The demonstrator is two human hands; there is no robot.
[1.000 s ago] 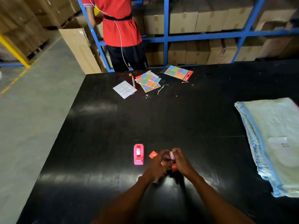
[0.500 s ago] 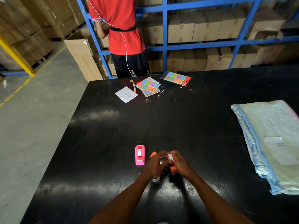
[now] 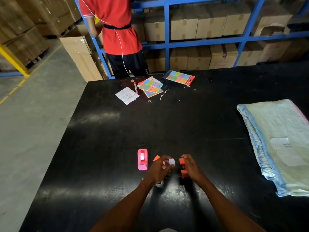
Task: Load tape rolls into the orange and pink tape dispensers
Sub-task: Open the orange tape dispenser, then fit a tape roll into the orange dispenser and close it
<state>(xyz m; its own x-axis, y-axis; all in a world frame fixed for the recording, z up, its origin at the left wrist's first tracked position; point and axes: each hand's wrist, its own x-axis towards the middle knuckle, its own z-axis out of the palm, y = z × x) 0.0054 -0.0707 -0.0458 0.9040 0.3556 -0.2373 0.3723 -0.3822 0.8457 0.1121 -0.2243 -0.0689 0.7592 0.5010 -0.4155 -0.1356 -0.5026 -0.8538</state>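
The pink tape dispenser (image 3: 142,159) stands on the black table (image 3: 117,131) with a white roll seated in it. To its right, my left hand (image 3: 158,169) pinches a small white tape roll (image 3: 172,162) between its fingertips. My right hand (image 3: 192,168) grips the orange tape dispenser (image 3: 183,168), held a short gap right of the roll. A loose orange piece (image 3: 156,158) lies behind my left hand. Another small roll (image 3: 159,183) sits on the table under my left wrist.
Folded pale green and blue cloth (image 3: 280,144) with a paper slip covers the table's right side. Sticker sheets (image 3: 151,87), a label sheet (image 3: 127,95) and a red marker (image 3: 135,87) lie at the far edge. A person in a red shirt (image 3: 117,25) stands at blue shelving of boxes.
My hands were joined together over the orange dispenser; they have now drawn apart, the left carrying the white roll and the right keeping the dispenser. The view tilted slightly.
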